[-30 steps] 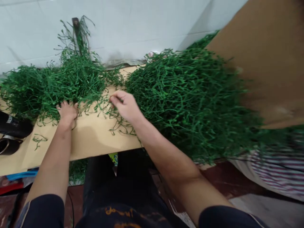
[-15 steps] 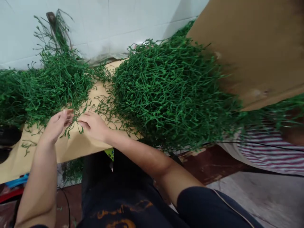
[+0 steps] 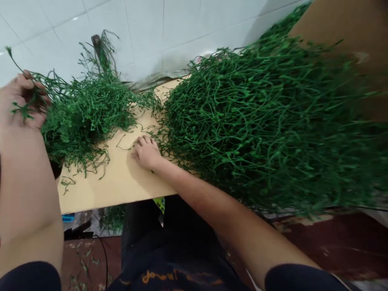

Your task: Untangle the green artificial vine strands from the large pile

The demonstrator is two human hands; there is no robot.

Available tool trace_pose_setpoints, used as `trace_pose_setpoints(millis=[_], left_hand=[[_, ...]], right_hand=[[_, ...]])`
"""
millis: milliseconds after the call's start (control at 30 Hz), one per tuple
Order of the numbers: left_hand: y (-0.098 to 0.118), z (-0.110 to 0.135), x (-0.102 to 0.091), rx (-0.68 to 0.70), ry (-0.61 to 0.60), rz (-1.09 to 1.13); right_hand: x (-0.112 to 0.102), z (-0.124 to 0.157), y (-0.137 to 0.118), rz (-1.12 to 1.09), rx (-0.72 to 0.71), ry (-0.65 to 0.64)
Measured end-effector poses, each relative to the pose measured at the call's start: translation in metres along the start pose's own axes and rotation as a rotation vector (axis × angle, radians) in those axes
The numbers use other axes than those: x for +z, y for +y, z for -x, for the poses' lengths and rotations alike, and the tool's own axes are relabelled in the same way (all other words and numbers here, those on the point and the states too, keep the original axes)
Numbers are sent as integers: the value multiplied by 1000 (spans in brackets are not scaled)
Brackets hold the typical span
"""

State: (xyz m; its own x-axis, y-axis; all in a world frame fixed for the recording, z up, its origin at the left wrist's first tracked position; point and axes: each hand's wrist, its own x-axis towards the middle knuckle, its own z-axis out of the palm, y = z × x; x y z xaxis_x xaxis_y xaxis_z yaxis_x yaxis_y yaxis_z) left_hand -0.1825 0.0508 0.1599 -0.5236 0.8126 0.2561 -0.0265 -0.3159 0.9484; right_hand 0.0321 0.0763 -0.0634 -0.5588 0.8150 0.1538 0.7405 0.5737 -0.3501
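My left hand is raised at the far left, fingers closed on a small bunch of green plastic stems lifted above the left pile of green stems. My right hand rests knuckles-up on the tan cardboard tabletop, fingers curled at the edge of the large right heap of green stems. Whether the right fingers grip any strand is hidden.
A brown cardboard sheet leans over the big heap at the upper right. White tiled wall runs behind the table. A dark upright post stands in the left pile. Green scraps litter the reddish floor below.
My left hand has lifted away to the upper left carrying a bunch of stems. My right hand has moved right, back to the edge of the big heap.
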Motion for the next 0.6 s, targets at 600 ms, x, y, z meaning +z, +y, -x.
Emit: trace_pose_setpoints(millis=[600], left_hand=[[-54, 90, 9, -79, -539, -671]], right_hand=[[-87, -27, -48, -181, -308, 196]])
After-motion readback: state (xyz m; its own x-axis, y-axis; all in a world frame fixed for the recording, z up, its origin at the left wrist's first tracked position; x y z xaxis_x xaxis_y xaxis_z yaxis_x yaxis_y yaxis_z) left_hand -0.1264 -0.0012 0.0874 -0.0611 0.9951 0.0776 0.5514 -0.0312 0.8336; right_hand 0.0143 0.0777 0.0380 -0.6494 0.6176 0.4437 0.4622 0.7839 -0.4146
